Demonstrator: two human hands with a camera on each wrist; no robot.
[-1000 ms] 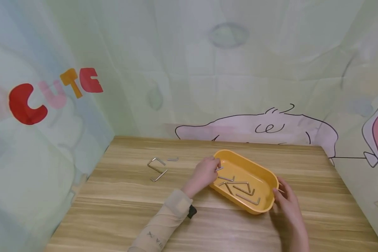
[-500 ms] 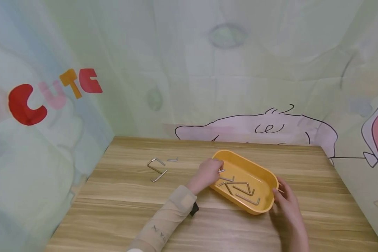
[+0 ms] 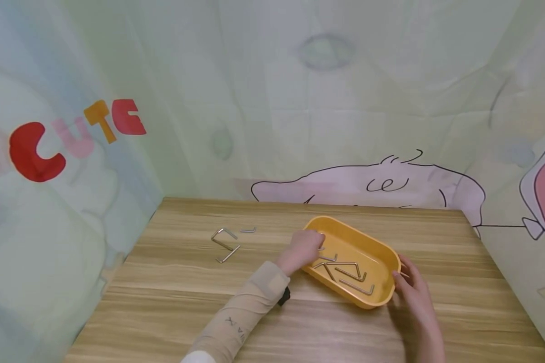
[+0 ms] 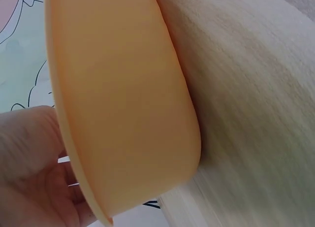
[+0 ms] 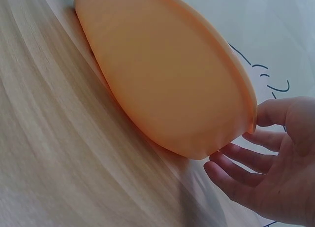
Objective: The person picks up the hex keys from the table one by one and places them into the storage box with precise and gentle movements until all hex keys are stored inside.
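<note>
A yellow-orange plastic tray lies slantwise on the table, with several L-shaped hex keys on its floor. My left hand reaches over the tray's left end, fingers curled down inside. It pinches a silver hex key, mostly covered by the fingers. In the left wrist view the tray's outer wall hides those fingertips. At the other end my right hand holds the tray. The right wrist view shows its thumb at the rim and the other fingers spread below, along the outer wall.
Left of the tray, several more hex keys lie on the wood-grain table: a few form a zigzag, and a short one lies apart. Printed cloth hangs behind the table's back edge and along both sides.
My left hand has moved slightly right and farther into the tray, carrying the silver hex key with it. The right hand and the tray stay in place.
</note>
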